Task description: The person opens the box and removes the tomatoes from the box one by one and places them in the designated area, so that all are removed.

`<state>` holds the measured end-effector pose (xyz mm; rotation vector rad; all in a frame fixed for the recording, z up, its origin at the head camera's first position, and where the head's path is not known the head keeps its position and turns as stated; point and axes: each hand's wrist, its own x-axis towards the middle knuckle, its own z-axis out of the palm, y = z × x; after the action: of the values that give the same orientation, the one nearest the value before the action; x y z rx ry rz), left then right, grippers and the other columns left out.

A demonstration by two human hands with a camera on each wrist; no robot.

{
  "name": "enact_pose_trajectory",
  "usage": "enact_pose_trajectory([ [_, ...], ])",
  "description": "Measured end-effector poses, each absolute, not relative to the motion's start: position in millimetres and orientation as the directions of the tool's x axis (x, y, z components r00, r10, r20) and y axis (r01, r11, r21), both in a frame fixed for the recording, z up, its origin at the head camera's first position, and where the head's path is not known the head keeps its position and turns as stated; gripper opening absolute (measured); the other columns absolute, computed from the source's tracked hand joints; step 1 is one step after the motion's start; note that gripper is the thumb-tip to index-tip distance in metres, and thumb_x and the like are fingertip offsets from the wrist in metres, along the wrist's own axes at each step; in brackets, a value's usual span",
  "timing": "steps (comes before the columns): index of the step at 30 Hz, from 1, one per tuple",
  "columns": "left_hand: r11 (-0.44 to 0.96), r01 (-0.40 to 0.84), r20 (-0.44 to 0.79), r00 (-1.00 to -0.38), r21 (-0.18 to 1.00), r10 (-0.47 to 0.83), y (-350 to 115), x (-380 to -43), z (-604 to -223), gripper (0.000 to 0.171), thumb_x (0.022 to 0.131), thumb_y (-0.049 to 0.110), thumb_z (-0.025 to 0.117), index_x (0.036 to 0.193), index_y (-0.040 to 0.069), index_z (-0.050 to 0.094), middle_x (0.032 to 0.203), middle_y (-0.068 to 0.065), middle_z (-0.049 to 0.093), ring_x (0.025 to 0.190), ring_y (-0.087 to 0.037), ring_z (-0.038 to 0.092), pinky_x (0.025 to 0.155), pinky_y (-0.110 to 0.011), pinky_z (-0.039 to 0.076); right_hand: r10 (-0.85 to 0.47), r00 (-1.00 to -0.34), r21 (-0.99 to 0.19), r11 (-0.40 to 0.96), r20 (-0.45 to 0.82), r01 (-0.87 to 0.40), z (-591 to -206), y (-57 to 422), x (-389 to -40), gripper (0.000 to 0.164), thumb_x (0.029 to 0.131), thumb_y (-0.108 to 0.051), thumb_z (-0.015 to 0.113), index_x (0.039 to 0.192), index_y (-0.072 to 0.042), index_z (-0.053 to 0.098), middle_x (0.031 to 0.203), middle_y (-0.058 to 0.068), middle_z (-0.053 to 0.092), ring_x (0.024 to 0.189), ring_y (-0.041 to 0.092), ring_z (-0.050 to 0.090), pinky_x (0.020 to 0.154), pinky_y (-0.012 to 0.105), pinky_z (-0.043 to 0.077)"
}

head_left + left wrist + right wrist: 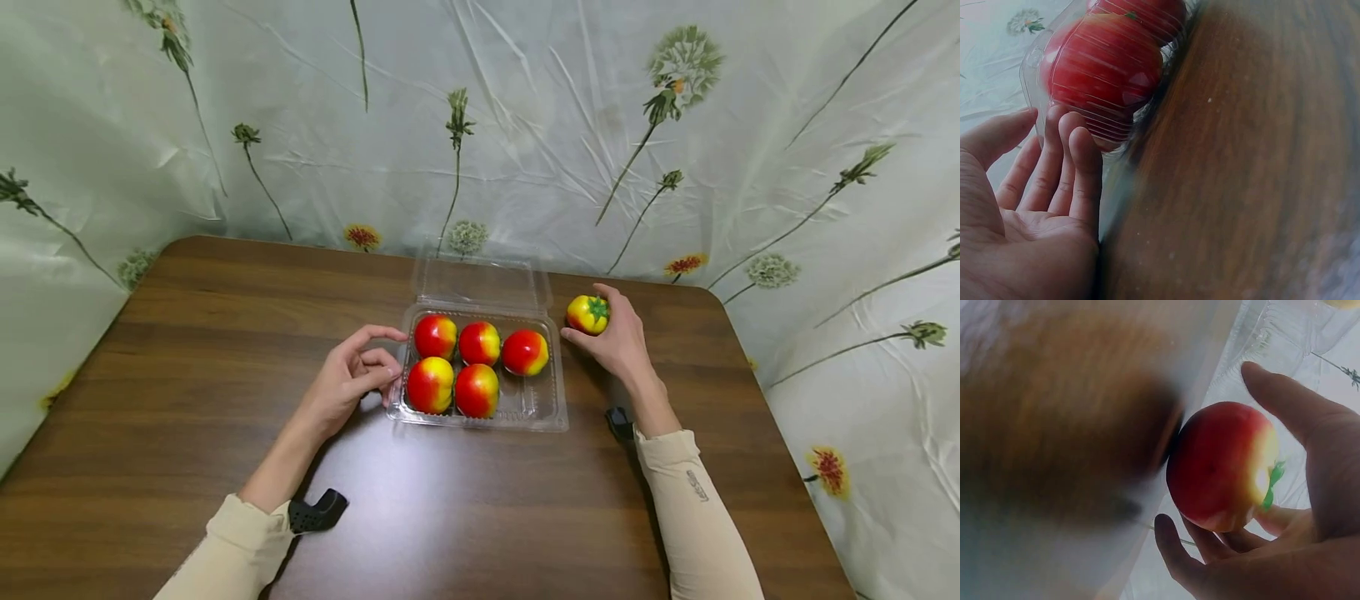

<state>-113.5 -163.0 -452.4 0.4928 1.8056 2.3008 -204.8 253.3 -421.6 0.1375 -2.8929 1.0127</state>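
A clear plastic clamshell box [525, 408] lies on the table with its lid [480, 283] laid back. Several red-and-yellow fruits [476, 390] sit in it in two rows; bare plastic shows at its front right. My left hand [347, 379] pinches the box's left edge, thumb on the rim and fingers against the outer wall in the left wrist view. To the right of the box, my right hand [621, 333] is around another red-and-yellow fruit [1222, 465] with a green leafy top. A gap shows between the thumb and this fruit in the right wrist view.
The brown wooden table [225, 333] has its rear edge just behind the box lid. A pale curtain [540, 150] printed with dandelions hangs behind and beside it. Black wrist devices [318, 511] are strapped at both sleeves.
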Motion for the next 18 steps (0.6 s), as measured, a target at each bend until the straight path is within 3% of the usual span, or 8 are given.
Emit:
enact_pose_trajectory([
  [18, -0.243, 0.075, 0.151, -0.938, 0.967, 0.313, -161.7, -115.4, -455.7, 0.035, 0.101, -0.007, 0.060, 0.135, -0.001, 0.053, 0.085, -0.004, 0.073, 0.062, -0.021, 0.060, 0.055, -0.028, 0.058, -0.011, -0.997, -0.611, 0.790, 0.082, -0.058, -422.9, 255.9, -203.1, 0.088, 0.088, -0.040, 0.084, 0.155, -0.003, 0.040, 0.153, 0.024, 0.049, 0.134, 0.044, 0.050, 0.119, 0.061, 0.040],
])
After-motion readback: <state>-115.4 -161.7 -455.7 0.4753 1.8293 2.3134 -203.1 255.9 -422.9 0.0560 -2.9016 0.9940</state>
